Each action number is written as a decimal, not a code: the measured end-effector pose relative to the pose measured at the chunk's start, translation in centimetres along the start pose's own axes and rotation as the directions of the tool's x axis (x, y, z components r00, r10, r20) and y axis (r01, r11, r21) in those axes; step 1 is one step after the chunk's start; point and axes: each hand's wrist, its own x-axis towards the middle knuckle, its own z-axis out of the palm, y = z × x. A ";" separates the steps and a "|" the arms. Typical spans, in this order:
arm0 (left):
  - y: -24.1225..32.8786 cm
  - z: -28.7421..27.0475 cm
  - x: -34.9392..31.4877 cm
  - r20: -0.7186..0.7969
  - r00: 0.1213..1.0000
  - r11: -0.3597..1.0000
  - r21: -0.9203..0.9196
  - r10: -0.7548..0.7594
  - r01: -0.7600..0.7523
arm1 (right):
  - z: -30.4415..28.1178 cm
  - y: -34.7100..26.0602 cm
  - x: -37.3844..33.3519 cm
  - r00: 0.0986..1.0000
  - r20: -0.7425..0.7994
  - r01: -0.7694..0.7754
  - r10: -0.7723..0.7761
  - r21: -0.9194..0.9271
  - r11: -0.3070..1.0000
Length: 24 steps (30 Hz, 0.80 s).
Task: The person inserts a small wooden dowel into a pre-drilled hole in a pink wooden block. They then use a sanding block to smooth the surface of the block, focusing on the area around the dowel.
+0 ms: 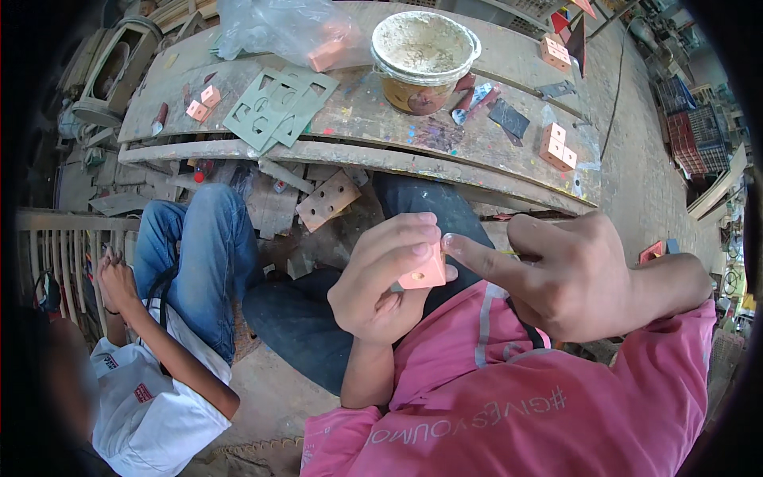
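My left hand (381,278) is wrapped round a small salmon-pink block (426,272) with a round hole in its lower face, held up over my lap. Close against the block's right side is the outstretched index finger of my right hand (564,278), its tip smeared with pale paste. The other right fingers curl in. A thin yellowish sliver shows beside them, too small to name. On the bench beyond stands a bucket (425,48) of whitish paste. Similar pink blocks (558,147) lie at the bench's right end, with others (203,103) at its left.
A paint-specked wooden bench (373,131) crosses in front of me. It bears green cut-out sheets (280,107), a clear plastic bag (274,32), putty knives (469,99) and a dark scrap (509,118). A drilled wooden board (328,200) leans below. Another person (171,374) sits at my left.
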 end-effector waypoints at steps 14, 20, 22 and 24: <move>0.1 0.8 0.0 0.022 0.991 0.981 0.139 0.131 -0.133 | -0.5 1.6 0.6 0.996 0.068 -0.085 0.065 0.361 0.929; 1.2 0.2 -0.2 -0.007 0.976 0.975 -0.062 -0.216 0.215 | 0.4 0.8 -0.4 0.998 -0.035 0.043 -0.045 -0.053 0.998; 1.0 0.1 0.0 0.038 0.970 0.968 -0.070 -0.239 0.241 | 0.6 0.8 -0.5 0.999 -0.018 0.031 -0.032 -0.087 0.996; 0.2 0.1 0.1 0.082 0.991 0.995 0.000 -0.103 0.103 | 0.2 0.4 -0.6 0.999 0.029 -0.021 0.023 -0.069 0.997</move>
